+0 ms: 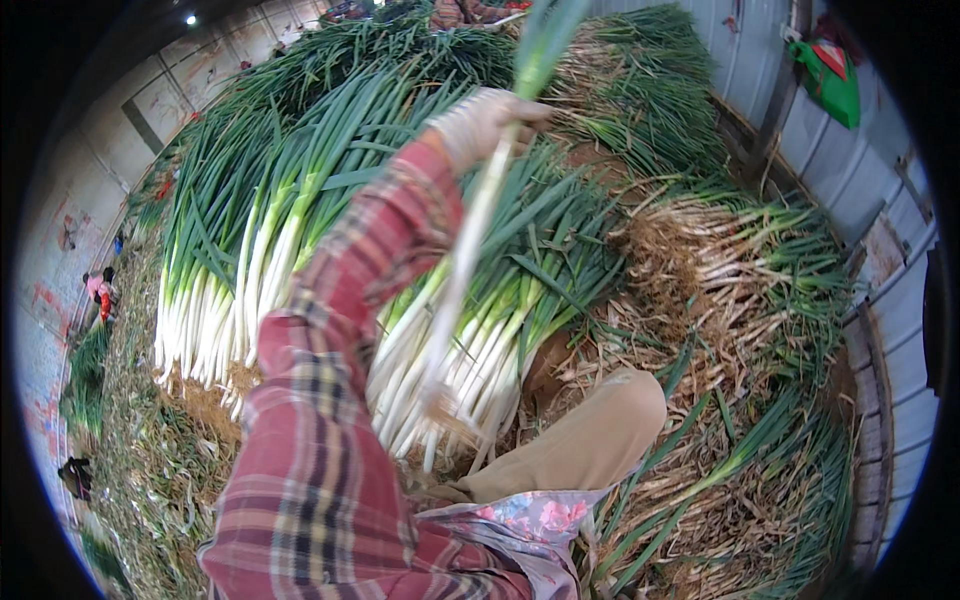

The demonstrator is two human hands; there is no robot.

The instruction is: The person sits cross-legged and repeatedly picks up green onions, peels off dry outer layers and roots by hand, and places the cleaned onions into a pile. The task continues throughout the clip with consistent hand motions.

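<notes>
My left hand [491, 124], in a pale, dirty-looking glove, is raised at the upper middle of the head view. It is shut around a single long green onion [469, 244]. The green leaves point up past my hand and the white stalk slants down to the blurred roots. Beneath that stalk lies a pile of green onions [480, 360], white ends towards me. A larger bundle of green onions [202, 315] lies to the left, partly behind my plaid sleeve. My right hand is out of view.
Unsorted-looking onions with brown roots [697, 270] and dry leaves lie right. My bent knee [615, 427] is near the pile. A corrugated wall [817, 157] with a green bag [832, 94] stands right. A person [465, 13] is at the top; others are far left.
</notes>
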